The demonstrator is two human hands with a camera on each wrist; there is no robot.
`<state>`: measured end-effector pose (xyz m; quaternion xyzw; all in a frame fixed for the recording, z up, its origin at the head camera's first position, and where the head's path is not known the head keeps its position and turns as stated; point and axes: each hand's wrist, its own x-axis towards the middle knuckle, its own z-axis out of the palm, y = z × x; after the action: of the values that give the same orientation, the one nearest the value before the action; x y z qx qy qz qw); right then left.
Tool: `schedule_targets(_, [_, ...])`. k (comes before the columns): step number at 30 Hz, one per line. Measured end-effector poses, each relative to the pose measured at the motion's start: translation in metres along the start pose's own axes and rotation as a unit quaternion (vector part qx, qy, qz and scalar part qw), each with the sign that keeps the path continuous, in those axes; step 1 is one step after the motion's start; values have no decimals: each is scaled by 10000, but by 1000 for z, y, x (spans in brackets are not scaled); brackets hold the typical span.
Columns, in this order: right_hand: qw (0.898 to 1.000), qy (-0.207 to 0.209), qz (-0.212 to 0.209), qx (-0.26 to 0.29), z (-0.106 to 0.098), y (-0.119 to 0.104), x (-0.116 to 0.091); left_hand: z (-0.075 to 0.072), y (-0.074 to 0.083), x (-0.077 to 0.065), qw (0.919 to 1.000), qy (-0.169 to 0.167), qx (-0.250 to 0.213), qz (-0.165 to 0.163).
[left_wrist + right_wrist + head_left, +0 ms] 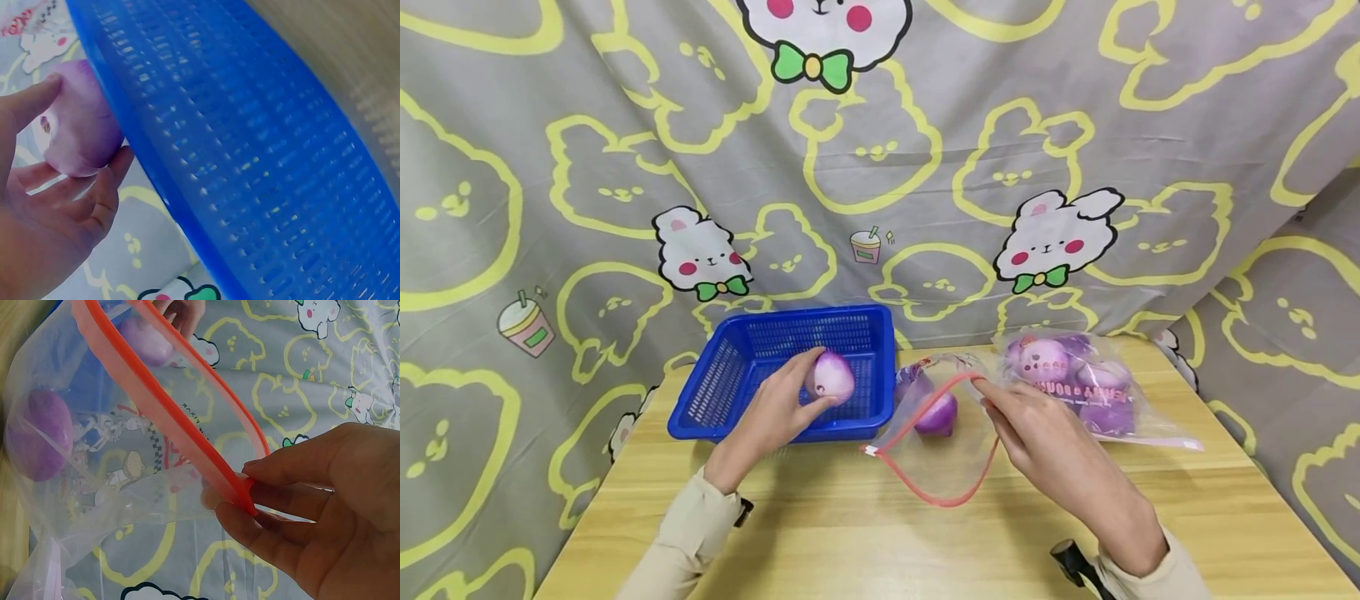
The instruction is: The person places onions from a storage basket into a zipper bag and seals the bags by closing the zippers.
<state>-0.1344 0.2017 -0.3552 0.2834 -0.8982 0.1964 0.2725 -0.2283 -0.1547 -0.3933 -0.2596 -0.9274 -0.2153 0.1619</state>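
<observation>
My left hand (775, 408) grips a pale-purple onion (833, 377) between thumb and fingers, above the blue plastic basket (696, 408). The left wrist view shows this onion (84, 122) near the basket's rim, its brown spot facing outward. My right hand (1060, 437) pinches the red zip edge of a clear zip bag (917, 492), whose mouth gapes toward me. Inside that bag lies a darker purple onion (937, 414), also visible through the plastic in the right wrist view.
A second clear bag (1150, 417) with red print lies at the back right, holding several purple onions (1108, 408). Everything stands on a wooden table (850, 542) against a grey patterned cloth (925, 192).
</observation>
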Motion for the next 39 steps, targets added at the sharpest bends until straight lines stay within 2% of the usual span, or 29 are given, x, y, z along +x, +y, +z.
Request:
schedule_targets(13, [10000, -65, 37, 43, 0, 0, 0, -8, 43, -24, 9994, 227, -207, 153])
schedule_targets(18, [10000, -41, 29, 67, 0, -1, 0, -8, 63, -31, 9969, 326, -384, 612])
schedule_targets(26, [10000, 2, 24, 50, -1, 0, 1, -7, 95, -43, 9874, 553, -502, 1396])
schedule_targets(30, [10000, 27, -19, 32, -1, 1, 1, -3, 113, -47, 9839, 494, -219, 1706])
schedule_targets(35, [10000, 31, 0, 39, 0, 1, 0, 7, 132, -46, 9756, 341, 307, 2145])
schedule_targets(39, [10000, 19, 18, 83, 0, 1, 0, 18, 140, -44, 9738, 173, 525, 2204])
